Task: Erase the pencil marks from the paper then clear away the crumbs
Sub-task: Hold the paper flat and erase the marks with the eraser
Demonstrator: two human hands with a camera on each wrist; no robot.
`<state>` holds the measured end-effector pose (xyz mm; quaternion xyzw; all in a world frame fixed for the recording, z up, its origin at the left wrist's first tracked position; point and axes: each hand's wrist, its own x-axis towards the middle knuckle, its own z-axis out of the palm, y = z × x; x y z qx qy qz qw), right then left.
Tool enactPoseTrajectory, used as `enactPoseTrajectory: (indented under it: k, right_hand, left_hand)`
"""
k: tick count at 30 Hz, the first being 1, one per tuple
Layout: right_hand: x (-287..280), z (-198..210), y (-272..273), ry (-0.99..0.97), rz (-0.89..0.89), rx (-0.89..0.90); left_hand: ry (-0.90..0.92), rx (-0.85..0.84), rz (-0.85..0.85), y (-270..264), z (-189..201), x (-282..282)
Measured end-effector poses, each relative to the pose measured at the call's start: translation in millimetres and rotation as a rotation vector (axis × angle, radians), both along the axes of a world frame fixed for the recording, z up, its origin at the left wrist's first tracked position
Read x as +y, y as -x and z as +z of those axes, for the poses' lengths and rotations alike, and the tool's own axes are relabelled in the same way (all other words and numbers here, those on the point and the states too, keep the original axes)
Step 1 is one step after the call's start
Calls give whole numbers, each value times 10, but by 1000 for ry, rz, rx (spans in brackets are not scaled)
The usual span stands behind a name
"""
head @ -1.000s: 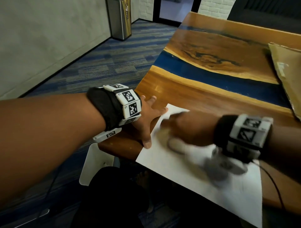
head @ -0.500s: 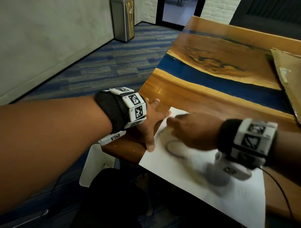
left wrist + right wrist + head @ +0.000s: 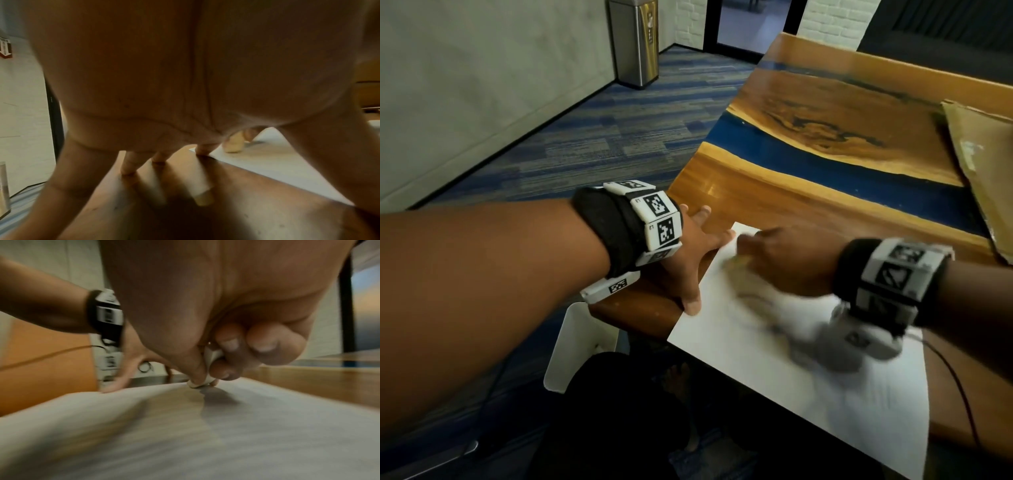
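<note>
A white sheet of paper lies at the near corner of the wood-and-blue table. My left hand lies flat with fingers spread on the table beside the sheet, its thumb and index tip pressing the paper's left edge. My right hand, blurred by motion, is over the sheet's far left corner. In the right wrist view it pinches a small white eraser between thumb and fingers, its tip touching the paper. Pencil marks under the hand are only a faint grey blur.
A sheet of brown cardboard lies on the table at the far right. A thin cable trails from my right wrist across the paper's near right edge. A white chair part sits below the table corner. A metal bin stands by the wall.
My right hand has rubbed the eraser about on the paper's far left part and now sits nearer the far corner. The left hand has kept its place on the edge.
</note>
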<state>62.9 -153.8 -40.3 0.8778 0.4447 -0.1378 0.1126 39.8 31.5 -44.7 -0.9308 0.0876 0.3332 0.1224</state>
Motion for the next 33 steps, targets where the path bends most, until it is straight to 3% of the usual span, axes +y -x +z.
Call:
enactPoseTrajectory:
  k: [3, 18, 23, 26, 29, 33]
  right_hand:
    - [-66, 4, -266, 3, -142, 24]
    - [-86, -12, -290, -76, -128, 104]
    - [-101, -44, -285, -128, -240, 24]
    - [-68, -6, -101, -109, -134, 7]
    - [-55, 26, 107, -77, 29, 71]
    - [-125, 70, -135, -38, -195, -4]
  left_hand:
    - [21, 8, 15, 6, 51, -1]
    - [109, 20, 98, 14, 70, -70]
    - [122, -44, 66, 42, -64, -54]
    - [148, -61, 58, 48, -89, -30]
    - [165, -86, -30, 62, -85, -30]
    - [144, -136, -195, 40, -49, -82]
